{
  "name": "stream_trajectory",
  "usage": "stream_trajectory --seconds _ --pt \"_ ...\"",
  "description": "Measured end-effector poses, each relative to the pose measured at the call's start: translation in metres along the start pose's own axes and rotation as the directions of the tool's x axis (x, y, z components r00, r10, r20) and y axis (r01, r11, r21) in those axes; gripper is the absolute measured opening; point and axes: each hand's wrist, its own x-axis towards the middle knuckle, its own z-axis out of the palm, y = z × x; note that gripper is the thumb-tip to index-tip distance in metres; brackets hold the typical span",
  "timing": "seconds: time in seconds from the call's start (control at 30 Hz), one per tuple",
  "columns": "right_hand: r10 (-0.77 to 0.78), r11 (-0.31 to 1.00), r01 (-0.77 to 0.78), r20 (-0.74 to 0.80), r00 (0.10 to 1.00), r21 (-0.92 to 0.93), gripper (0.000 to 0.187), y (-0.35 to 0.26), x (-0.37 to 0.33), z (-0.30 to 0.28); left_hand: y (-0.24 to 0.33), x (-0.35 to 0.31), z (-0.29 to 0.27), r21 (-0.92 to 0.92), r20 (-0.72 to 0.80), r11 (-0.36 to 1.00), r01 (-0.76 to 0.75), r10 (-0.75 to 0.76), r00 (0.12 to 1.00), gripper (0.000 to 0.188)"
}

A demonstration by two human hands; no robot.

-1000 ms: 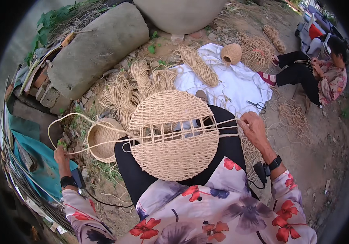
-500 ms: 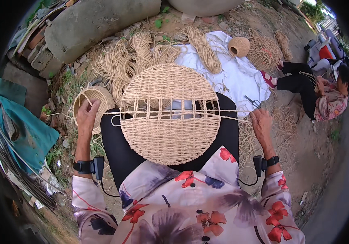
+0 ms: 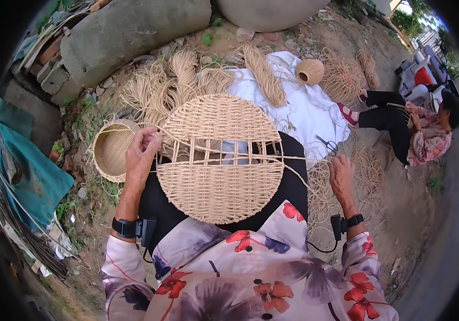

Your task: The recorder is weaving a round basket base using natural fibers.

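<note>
- Round woven panel [image 3: 218, 192] lies across the lap [image 3: 157, 199], 1 open, spoked band crossing its middle.
- Left hand [image 3: 143, 152] is at its left edge, grip unclear; basket [image 3: 106, 160] just left.
- Right hand [image 3: 341, 176] pinches a cord [image 3: 307, 159], well apart from the right edge.

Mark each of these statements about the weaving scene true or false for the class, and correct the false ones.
1. The basket is left of the disc. True.
2. The disc is woven solid right across. False: its middle is partly open.
3. The scissors lie beyond the right hand. True.
4. Both hands are left of the disc. False: the left hand is at its left side, the right hand off to its right.
5. The cloth beyond the disc is white. True.
6. The disc is square. False: it is round.
</note>
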Motion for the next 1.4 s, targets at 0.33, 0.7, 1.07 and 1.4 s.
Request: stream_trajectory --seconds 0.33,0.7,1.07,1.4 --pt "-0.255 0.746 0.234 -0.056 0.965 0.623 0.024 -0.123 0.043 -0.029 -0.006 -0.005 0.012 0.048 0.003 0.997 -0.056 0.056 0.998 0.038" --pt "-0.176 0.853 0.171 -0.036 0.984 0.493 0.019 -0.133 0.041 -0.022 0.001 -0.01 0.016 -0.048 0.001 0.999 0.001 -0.001 1.0 0.028" --pt "0.178 0.94 -0.193 0.077 0.981 0.281 0.028 0.037 -0.011 -0.014 0.0 -0.014 0.017 -0.114 -0.047 0.993 -0.019 0.013 0.999 0.02" --pt "0.326 0.765 -0.315 0.084 0.942 0.561 0.021 0.034 0.002 0.0 0.001 -0.015 0.02 -0.125 -0.056 0.991 -0.048 0.041 0.998 0.02"
